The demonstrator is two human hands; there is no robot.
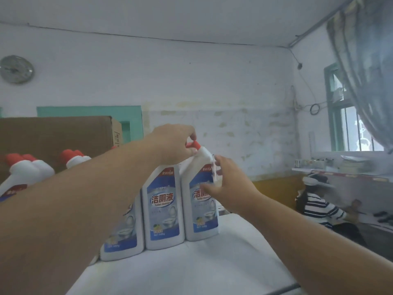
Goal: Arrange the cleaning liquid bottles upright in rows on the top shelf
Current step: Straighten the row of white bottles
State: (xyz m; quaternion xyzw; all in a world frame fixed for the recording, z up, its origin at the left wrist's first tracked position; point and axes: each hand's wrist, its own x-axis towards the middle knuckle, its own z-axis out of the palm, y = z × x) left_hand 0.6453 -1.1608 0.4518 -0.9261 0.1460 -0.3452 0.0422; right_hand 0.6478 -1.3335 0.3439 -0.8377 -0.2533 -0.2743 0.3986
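Observation:
White toilet-cleaner bottles with red caps and blue labels stand upright on the white top shelf [212, 262]. The rightmost bottle [200, 222] stands at the end of the front row, next to a middle bottle [163, 209] and a third bottle [123, 237] partly hidden by my left arm. My left hand [172, 143] pinches the red cap [194, 144] of the rightmost bottle. My right hand [227, 188] touches that bottle's right side with straight fingers. More bottles [25, 171] stand behind on the left.
A brown cardboard box [55, 135] sits at the back left of the shelf. The shelf's front edge runs along the bottom right. Below on the right a person in a striped top [319, 207] sits by a counter under a window [357, 128].

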